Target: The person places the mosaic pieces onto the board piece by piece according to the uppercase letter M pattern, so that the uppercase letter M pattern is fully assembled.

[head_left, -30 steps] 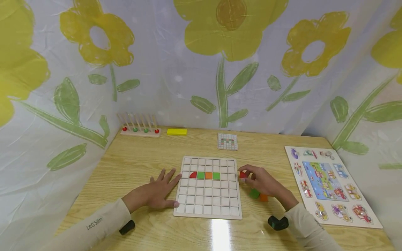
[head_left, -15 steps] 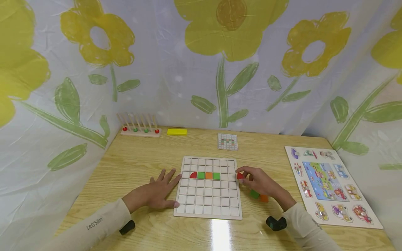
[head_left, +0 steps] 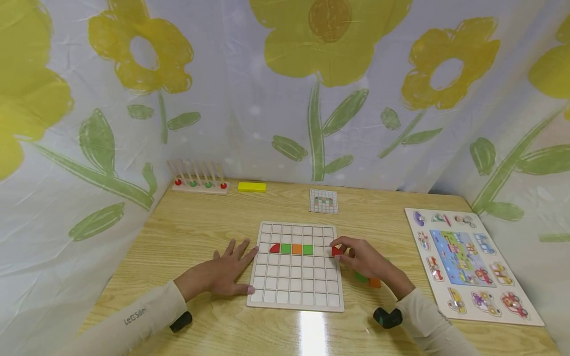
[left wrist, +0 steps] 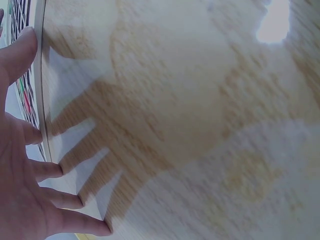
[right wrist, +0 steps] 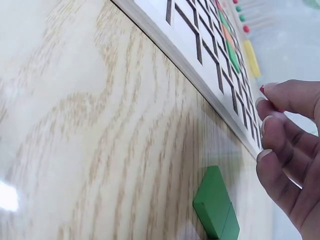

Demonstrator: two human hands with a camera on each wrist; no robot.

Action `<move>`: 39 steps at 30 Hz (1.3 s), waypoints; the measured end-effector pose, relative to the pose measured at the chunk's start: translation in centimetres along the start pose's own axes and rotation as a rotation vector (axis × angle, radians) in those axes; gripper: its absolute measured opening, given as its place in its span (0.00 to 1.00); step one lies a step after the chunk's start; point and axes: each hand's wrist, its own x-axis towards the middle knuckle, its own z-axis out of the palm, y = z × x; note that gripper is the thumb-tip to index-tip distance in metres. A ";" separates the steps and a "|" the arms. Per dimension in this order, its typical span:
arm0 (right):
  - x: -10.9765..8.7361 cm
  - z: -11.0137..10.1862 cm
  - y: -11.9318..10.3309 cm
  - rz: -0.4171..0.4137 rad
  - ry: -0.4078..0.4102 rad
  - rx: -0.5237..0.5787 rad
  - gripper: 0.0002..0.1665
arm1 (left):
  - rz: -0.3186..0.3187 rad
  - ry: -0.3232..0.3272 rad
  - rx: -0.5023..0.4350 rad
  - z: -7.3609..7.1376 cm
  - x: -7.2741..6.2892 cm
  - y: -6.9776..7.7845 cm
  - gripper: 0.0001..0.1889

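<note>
My right hand (head_left: 364, 257) pinches a red rounded tile (head_left: 335, 251) over the right edge of the white grid board (head_left: 295, 285). In the right wrist view only slivers of that tile show between thumb and fingertips. On the board, one row holds a red quarter-round tile (head_left: 275, 248), a green tile (head_left: 286, 248), an orange tile (head_left: 297, 249) and another green tile (head_left: 308, 249). My left hand (head_left: 222, 271) lies with fingers spread on the table, its thumb and index fingertip at the board's left edge. Green blocks (right wrist: 215, 202) lie beneath the right hand.
An orange block (head_left: 375, 282) lies near the right wrist. A small pattern card (head_left: 323, 201) is behind the board. A bead-peg stand (head_left: 200, 186) and a yellow block (head_left: 252, 187) stand at the back left. A picture puzzle board (head_left: 474, 267) lies on the right.
My right hand has moved left with the red tile, from beside the board to over its right edge. The left hand stays where it was.
</note>
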 end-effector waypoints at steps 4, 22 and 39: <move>0.0 0.1 -0.1 -0.006 -0.001 -0.006 0.20 | 0.004 0.000 0.004 -0.1 0.0 0.0 0.53; 0.7 0.8 -0.5 0.005 0.016 -0.043 0.19 | 0.009 0.012 -0.006 0.0 0.0 0.0 0.53; 1.9 1.7 -0.4 0.022 0.026 -0.060 0.16 | 0.011 0.011 -0.004 0.0 0.0 -0.1 0.53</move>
